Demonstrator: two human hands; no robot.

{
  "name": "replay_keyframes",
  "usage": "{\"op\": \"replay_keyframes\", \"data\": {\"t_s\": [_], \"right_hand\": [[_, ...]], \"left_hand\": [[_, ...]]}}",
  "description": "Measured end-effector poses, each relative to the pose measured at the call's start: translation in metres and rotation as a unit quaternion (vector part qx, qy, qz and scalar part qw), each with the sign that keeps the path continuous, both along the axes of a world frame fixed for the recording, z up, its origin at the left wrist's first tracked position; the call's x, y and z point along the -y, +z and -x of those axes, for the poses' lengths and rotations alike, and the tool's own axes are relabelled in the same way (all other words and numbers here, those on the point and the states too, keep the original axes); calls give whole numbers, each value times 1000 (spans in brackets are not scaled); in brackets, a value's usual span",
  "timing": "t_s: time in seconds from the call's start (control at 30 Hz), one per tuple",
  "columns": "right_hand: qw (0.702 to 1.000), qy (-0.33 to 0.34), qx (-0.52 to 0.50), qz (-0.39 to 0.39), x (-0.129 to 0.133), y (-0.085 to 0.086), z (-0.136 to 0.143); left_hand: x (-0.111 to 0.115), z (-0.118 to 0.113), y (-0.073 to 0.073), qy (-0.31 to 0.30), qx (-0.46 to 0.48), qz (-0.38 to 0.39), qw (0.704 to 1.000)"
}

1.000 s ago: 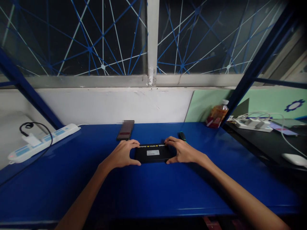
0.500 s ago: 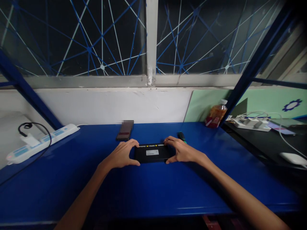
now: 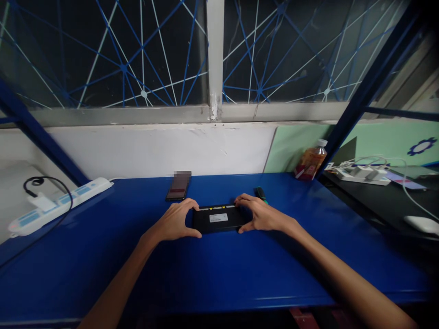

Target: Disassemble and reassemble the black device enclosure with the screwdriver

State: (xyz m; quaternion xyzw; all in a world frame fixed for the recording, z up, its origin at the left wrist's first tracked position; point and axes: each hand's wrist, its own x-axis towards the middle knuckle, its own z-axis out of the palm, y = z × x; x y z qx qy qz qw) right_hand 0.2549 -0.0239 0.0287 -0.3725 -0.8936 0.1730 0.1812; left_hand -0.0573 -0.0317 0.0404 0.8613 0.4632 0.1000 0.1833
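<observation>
A flat black box (image 3: 206, 224) with a white label on its face and yellow marks along its far edge lies on the blue table (image 3: 219, 269). Its left end is gripped by my left hand (image 3: 176, 220), fingers at the far edge and thumb at the near one. My right hand (image 3: 259, 214) holds the right end in the same way, covering that corner. Just beyond the right hand is a dark green and black object (image 3: 261, 193), partly hidden by it. A phone (image 3: 178, 187) lies past my left hand.
On the left a white power strip (image 3: 61, 205) with a black cable runs along the table. A drink bottle (image 3: 311, 161) stands at the back right. Beside it, a black surface holds another power strip (image 3: 363, 174) and a white object (image 3: 421, 225). A wall and windows close off the back.
The view has shifted very slightly. Both hands keep the same hold on the black box, which stays in place.
</observation>
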Motion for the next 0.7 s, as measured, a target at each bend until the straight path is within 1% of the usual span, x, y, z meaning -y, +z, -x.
{"op": "replay_keyframes", "data": {"t_s": [0.37,0.7], "right_hand": [[1000,3,-5,-6,0,0,-1],[1000,-6,-11,-1,2,1,0]], "left_hand": [[5,-2,3,3,-2,-21,1000],[4,-1,0,6,-4,-33,999]]}}
